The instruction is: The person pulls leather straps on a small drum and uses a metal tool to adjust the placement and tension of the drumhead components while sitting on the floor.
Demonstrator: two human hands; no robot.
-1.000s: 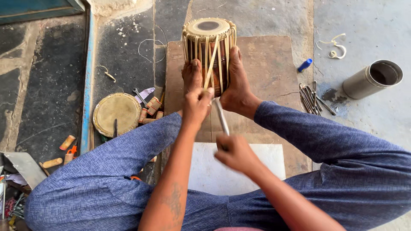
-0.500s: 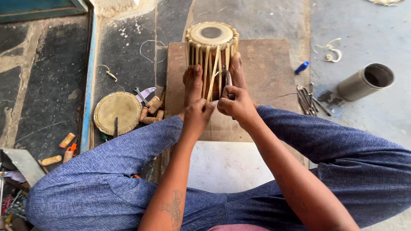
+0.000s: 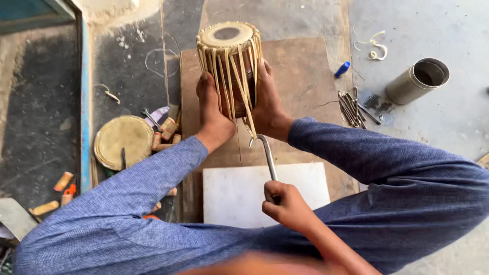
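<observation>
Gripping a metal hook tool in a closed fist, the right hand had its curved tip caught on a pale strap of the small drum. That drum stood on the wooden board, pinned between both bare feet. Couldn't spot the left hand anywhere. A metal can lay well right of the drum, loose nails nearer.

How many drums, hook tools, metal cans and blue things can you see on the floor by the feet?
Drums: 1, the laced drum held between the feet
Hook tools: 1, the metal hook in the right hand
Metal cans: 1, the open can
Blue things: 1, the small blue piece
Total: 4
</observation>
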